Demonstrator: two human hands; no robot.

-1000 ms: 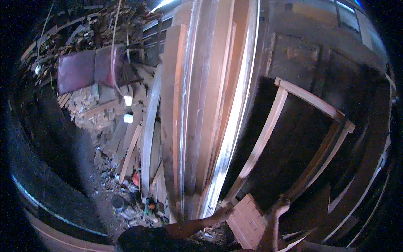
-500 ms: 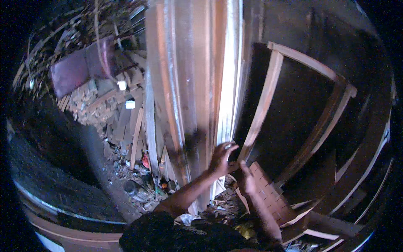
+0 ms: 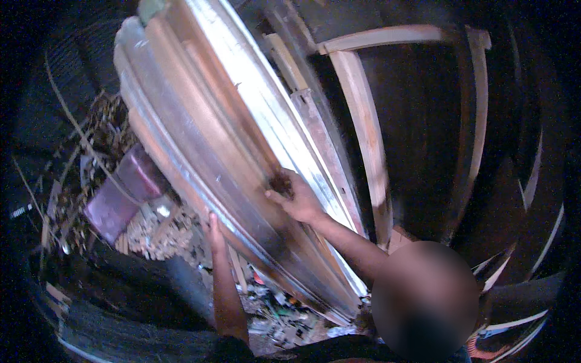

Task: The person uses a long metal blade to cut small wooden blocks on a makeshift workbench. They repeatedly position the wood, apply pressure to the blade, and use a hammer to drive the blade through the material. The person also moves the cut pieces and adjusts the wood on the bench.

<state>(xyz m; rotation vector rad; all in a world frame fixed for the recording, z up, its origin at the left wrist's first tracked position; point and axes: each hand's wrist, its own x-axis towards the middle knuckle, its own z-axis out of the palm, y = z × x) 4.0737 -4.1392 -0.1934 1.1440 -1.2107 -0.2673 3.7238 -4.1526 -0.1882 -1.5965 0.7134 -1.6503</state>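
Tall, long wooden boards (image 3: 200,145) stand on end in a bundle before me, slanting to the upper left in the picture. My left hand (image 3: 215,233) lies along the bundle's left edge, fingers stretched upward against it. Higher and farther right, my right hand (image 3: 296,196) rests at the boards' front, thumb and fingers apart around a dark patch. Whether that patch is a shadow or a thing, I cannot tell. Beside the bundle's right side runs a bright, pale board (image 3: 260,97).
At the right stands a bare wooden frame (image 3: 363,115) against a dark wall. Left of the boards are a purple-brown panel (image 3: 115,209) and a pile of wood offcuts (image 3: 160,236). Litter (image 3: 284,323) covers the ground at the boards' foot. A blurred patch hides the lower right.
My hands were close together at the bundle's lower right; now they are apart, the left at its left edge, the right on its front. The whole view has tilted, and the boards slant left.
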